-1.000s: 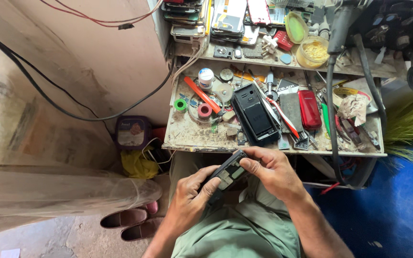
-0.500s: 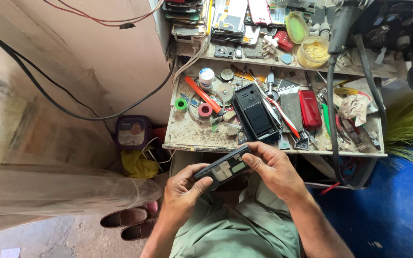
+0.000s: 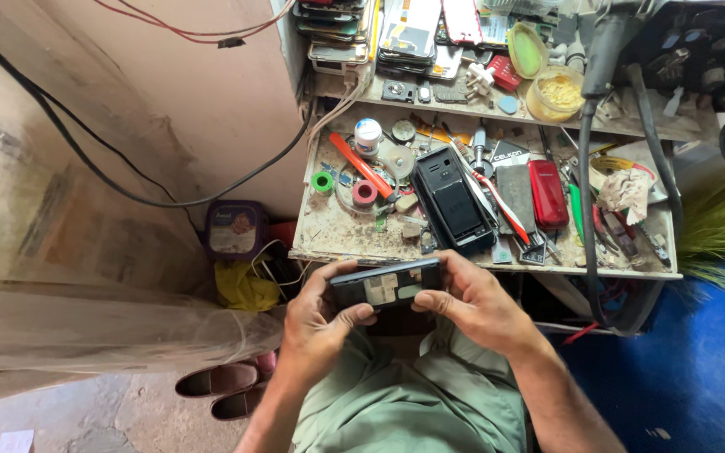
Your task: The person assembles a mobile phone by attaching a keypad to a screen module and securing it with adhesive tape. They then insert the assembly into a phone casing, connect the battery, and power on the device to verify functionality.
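**Opened handset being held over the lap, both hands engaged**

A small dark phone is being held lengthwise between the two hands, just below the front edge of the tabletop and above the lap. The left hand is being kept closed on the phone's left end, thumb laid over the upper face. The right hand is being kept closed on the right end, fingertips curled round the far edge. A pale patch is showing on the upward face; whether this is a label or an open bay cannot be told.

Step in hand, as judged: the body is being inspected or worked at its back face, with both thumbs being pressed near the middle. The next move is judged to call for a steady grip at both ends and a careful thumb push or prying along the seam, so that nothing is being flexed.

On the tabletop, well apart from the hands, a larger black handset is lying open, a red phone is lying to its right, and an orange-handled tool is lying to its left.
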